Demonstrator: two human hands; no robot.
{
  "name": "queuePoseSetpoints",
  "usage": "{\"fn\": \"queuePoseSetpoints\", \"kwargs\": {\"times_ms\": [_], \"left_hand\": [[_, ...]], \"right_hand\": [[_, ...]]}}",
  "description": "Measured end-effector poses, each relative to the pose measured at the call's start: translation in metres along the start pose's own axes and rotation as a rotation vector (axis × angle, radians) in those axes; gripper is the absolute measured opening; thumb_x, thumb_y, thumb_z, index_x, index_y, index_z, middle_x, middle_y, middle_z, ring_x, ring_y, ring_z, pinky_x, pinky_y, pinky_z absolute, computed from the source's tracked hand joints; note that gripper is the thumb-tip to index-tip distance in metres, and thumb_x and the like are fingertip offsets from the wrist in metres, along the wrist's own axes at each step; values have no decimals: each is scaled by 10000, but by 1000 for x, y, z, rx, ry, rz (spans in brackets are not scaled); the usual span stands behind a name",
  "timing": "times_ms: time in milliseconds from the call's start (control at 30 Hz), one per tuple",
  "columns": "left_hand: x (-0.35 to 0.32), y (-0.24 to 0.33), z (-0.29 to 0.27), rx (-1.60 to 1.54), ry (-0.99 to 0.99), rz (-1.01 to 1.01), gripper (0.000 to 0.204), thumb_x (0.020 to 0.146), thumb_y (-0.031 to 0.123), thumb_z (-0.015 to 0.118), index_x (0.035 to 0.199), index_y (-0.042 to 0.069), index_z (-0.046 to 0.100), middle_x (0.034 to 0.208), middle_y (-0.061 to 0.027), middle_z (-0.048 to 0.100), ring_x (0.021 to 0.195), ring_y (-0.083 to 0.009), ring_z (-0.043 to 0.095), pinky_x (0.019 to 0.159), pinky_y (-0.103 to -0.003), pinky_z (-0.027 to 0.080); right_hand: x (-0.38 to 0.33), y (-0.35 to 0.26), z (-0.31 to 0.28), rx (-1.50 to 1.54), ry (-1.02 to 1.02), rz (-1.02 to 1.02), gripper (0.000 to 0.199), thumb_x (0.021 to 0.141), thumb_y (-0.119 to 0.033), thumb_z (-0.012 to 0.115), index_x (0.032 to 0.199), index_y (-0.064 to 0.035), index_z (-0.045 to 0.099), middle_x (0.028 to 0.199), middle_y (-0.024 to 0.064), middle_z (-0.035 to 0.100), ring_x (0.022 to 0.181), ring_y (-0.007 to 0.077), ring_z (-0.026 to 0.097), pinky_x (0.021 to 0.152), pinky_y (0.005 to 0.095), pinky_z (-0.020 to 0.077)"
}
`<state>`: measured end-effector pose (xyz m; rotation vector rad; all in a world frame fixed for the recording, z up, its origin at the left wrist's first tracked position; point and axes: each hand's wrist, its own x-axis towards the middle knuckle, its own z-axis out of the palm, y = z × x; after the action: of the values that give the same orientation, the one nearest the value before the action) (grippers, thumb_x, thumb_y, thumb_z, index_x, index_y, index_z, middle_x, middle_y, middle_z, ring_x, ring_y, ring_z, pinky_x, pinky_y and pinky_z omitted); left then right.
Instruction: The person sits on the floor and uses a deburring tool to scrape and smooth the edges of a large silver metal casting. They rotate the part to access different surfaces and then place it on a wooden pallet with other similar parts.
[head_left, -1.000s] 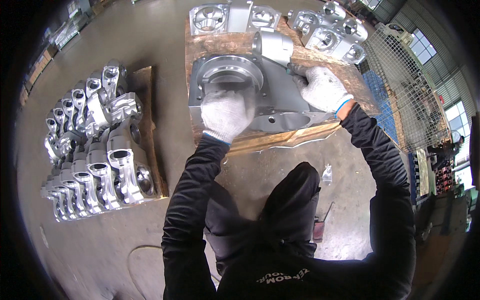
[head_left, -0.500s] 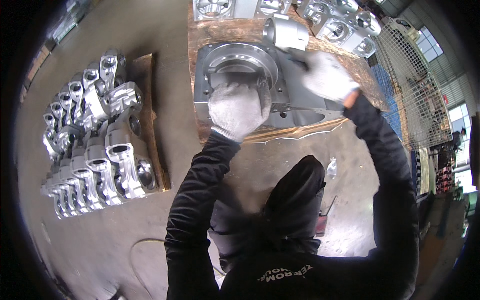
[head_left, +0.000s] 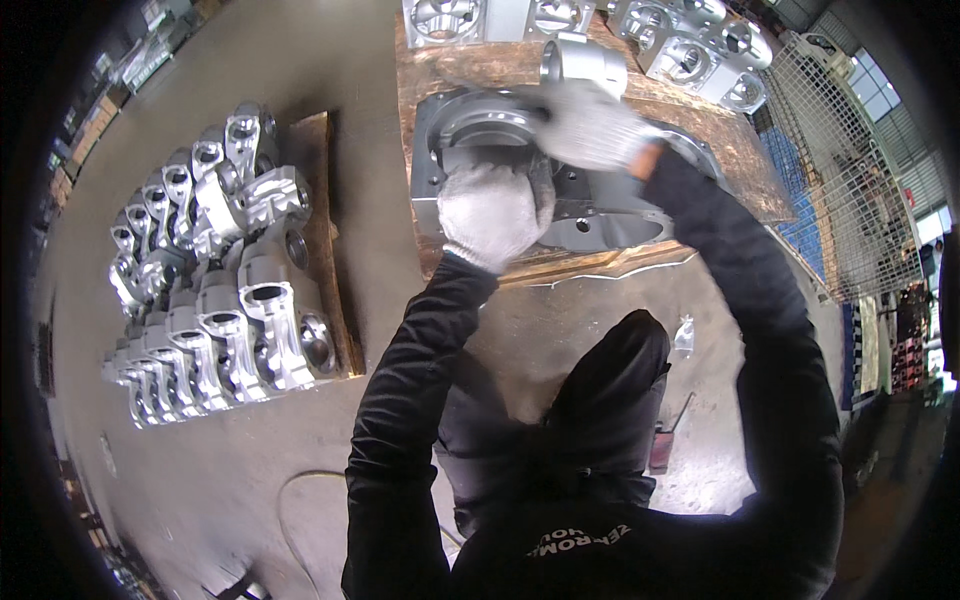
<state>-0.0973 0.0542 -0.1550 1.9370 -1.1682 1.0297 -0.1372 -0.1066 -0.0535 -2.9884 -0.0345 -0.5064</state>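
A grey machined metal block (head_left: 428, 215) with a large round bore (head_left: 482, 112) lies on a wooden board. At the bore's near rim rests my left hand (head_left: 493, 212) in a white knit glove, fingers curled in; what they grip, if anything, is hidden. Just beyond the fingers shows a dull grey band (head_left: 485, 157) whose kind I cannot make out. Over the bore's right edge is my right hand (head_left: 595, 122), also gloved and blurred by motion. It is closed round a slim dark tool (head_left: 525, 95) pointing left across the bore; the tool's exact kind is smeared.
Beyond the block stands a silver ring-shaped part (head_left: 585, 62), with more bored metal blocks (head_left: 690, 62) farther back on the wooden board (head_left: 700, 115). Several silver connecting rods (head_left: 262, 300) fill a pallet at left. A wire mesh cage (head_left: 850, 170) stands at right. A hose (head_left: 285, 500) lies on the floor.
My right hand has swung left with the slim tool, from the block's right part to the bore's edge. My left hand keeps its place on the block. The whole view has shifted slightly.
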Motion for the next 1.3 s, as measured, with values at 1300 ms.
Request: {"fn": "queuePoseSetpoints", "kwargs": {"times_ms": [1300], "left_hand": [[-14,-2,-8,-21,-126,-99,349,856,377,643,650,102,700,627,-103,658,618,-298,658,659,-464,536]], "right_hand": [[-12,-100,-92,-200,-415,-284,317,980,-274,626,1238,-139,751,961,173,754,881,347,738,810,440,581]]}}
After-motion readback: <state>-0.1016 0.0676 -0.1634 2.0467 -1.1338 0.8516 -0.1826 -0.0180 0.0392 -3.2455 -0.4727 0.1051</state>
